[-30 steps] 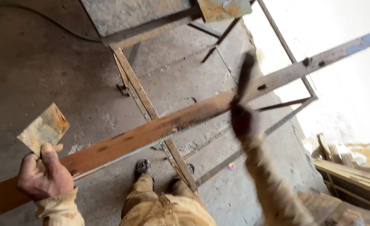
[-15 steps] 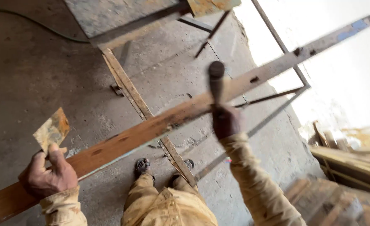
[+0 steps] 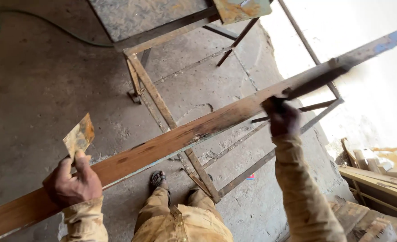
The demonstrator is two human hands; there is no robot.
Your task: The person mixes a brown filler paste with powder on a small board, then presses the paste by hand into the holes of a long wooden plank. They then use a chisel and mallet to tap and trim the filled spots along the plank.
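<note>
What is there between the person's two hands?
In the head view, a long wooden plank spans from the left hand, holding a scraper, to the right hand, gripping a brush.

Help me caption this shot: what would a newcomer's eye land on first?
A long reddish-brown wooden plank runs diagonally across the frame over a rusty metal frame. The right hand lays a dark brush on its upper stretch; the left hand holds a stained scraper at lower left.

Bright light pours in from the right and washes that side out white; the brush (image 3: 317, 83) is blurry, the floor (image 3: 41, 94) dim
</note>
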